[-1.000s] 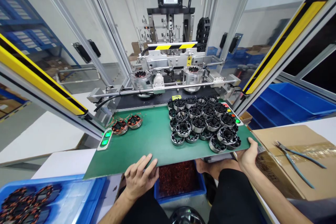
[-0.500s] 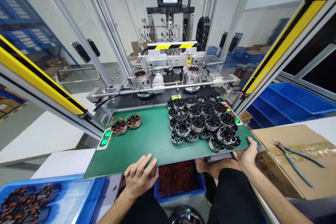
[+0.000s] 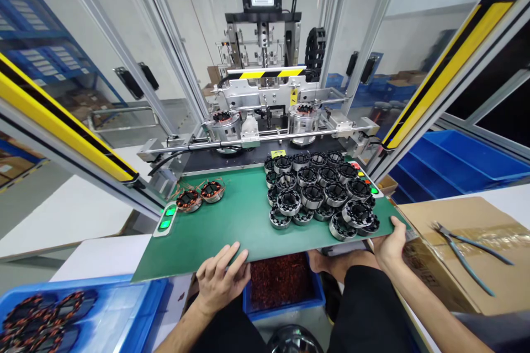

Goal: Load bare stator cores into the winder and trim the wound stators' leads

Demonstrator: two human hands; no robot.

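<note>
My left hand lies at the front edge of the green work board, fingers stretched out and fingertips on the edge, holding nothing. At the board's right corner, my right hand is closed round the edge with its thumb on top; its other fingers are hidden underneath. Several bare stator cores, silver rings with black inserts, stand partly stacked on the board's right half. Two stators wound with copper wire sit at the back left. Behind the board, the winding machine carries a stator on each of its two round holders.
Green lit buttons flank the board at left. A blue tray of wound stators stands lower left. Cutting pliers lie on a cardboard box at right. Below the board is a blue bin of copper-coloured scraps. Yellow-black side bars frame the machine.
The machine's upper head and its striped plate have shifted slightly left. Both hands and the stators on the board are where they were.
</note>
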